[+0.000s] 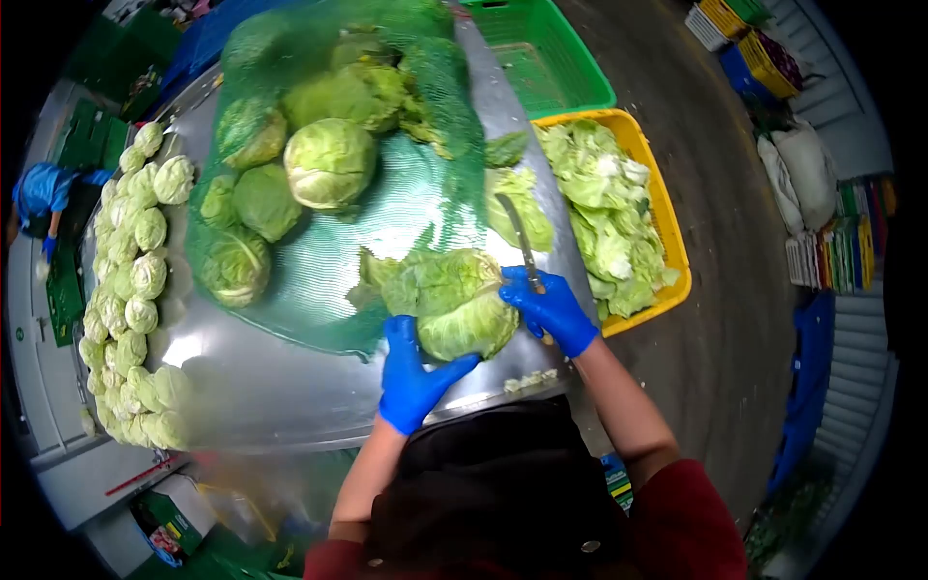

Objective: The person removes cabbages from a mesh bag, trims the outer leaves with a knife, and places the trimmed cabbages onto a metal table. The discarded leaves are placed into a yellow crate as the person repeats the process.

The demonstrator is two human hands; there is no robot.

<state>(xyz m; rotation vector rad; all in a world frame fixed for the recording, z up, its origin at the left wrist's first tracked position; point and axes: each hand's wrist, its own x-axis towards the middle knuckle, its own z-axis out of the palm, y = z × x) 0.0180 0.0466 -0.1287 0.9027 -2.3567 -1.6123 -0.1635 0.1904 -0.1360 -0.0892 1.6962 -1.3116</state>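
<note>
A pale green cabbage [469, 327] with a loosened outer leaf [430, 280] sits near the front edge of the metal table, partly over a green mesh net [406, 203]. My left hand [414, 375], in a blue glove, grips its lower left side with thumb and fingers apart around it. At the cabbage's right side, my gloved right hand [553, 307] is closed around a knife [520, 230], whose curved blade points away from me. Some fingers of this hand touch the leaf. Several whole cabbages [331, 164] lie in the net beyond.
Trimmed cabbages [126, 319] are piled along the left side of the metal table [251, 377]. A yellow crate [674, 227] full of leaves stands against the right edge, with a green crate [594, 87] behind it. At far left is another person [43, 198] in blue.
</note>
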